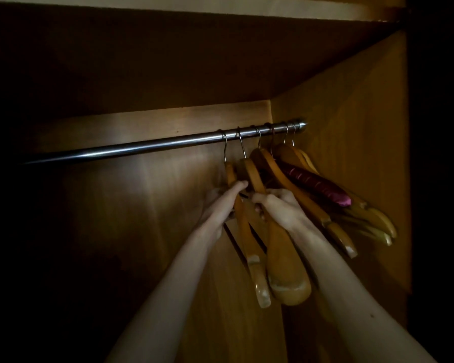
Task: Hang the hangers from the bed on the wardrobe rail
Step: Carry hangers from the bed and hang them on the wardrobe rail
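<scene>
A steel wardrobe rail runs from the dark left to the right side wall. Several wooden hangers hang by their hooks near its right end. My left hand grips the leftmost thin wooden hanger just below its neck. Beside it, my right hand is closed around the broad wooden hanger. Both hooks sit over the rail. Further right hang more wooden hangers and a purple padded hanger.
The wardrobe's right side wall stands close to the last hangers. A shelf lies overhead. The rail's left stretch is bare and fades into darkness. The back panel is close behind.
</scene>
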The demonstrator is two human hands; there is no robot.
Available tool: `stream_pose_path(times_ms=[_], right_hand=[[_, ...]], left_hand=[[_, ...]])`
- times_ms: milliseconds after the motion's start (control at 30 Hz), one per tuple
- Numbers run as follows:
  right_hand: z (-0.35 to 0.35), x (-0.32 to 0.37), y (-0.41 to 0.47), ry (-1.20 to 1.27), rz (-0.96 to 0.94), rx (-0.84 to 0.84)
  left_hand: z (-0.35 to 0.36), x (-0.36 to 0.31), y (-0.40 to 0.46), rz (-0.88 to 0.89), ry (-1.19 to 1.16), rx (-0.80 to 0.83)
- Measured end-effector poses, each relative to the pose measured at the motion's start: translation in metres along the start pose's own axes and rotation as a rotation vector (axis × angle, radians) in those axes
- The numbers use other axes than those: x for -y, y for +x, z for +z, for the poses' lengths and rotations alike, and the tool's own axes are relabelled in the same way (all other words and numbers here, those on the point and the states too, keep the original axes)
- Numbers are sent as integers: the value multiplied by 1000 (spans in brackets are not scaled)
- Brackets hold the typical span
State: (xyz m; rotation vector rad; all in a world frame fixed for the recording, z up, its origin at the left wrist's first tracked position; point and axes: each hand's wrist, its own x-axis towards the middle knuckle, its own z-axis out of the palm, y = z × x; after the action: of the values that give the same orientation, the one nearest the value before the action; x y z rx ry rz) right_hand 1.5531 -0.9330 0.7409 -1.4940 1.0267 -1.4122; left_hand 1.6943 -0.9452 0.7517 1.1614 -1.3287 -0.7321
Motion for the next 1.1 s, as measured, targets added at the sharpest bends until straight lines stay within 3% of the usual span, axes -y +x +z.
stream_pose_path(times_ms=[300, 433, 533, 600, 700, 800, 900, 1000, 1100], right_hand=[[-14, -14, -32, 34, 17, 68], [-15, -33, -75, 156, 23, 14], [-11, -64, -111, 217, 10, -70], [-10, -94, -130, 154, 86, -124], [-10, -155, -158, 9, 278, -50], [-9, -218, -193, -71, 510, 43], [-7, -279, -234, -113, 725, 49], [-10, -340, -284, -170, 911, 42], [-18, -389, -348, -220, 1061, 16]], left_hand=[[-6, 30, -20, 191, 60, -125], [-1, 66, -59, 242, -56, -166], [2, 100, -88, 376, -106, -313], [7, 122, -102, 422, -123, -428], [21, 155, -124, 389, -123, -504], [35, 192, -155, 229, -134, -400], [44, 259, -194, -63, 35, -203], [47, 338, -243, -311, 292, 108], [48, 410, -300, -602, 463, 524]])
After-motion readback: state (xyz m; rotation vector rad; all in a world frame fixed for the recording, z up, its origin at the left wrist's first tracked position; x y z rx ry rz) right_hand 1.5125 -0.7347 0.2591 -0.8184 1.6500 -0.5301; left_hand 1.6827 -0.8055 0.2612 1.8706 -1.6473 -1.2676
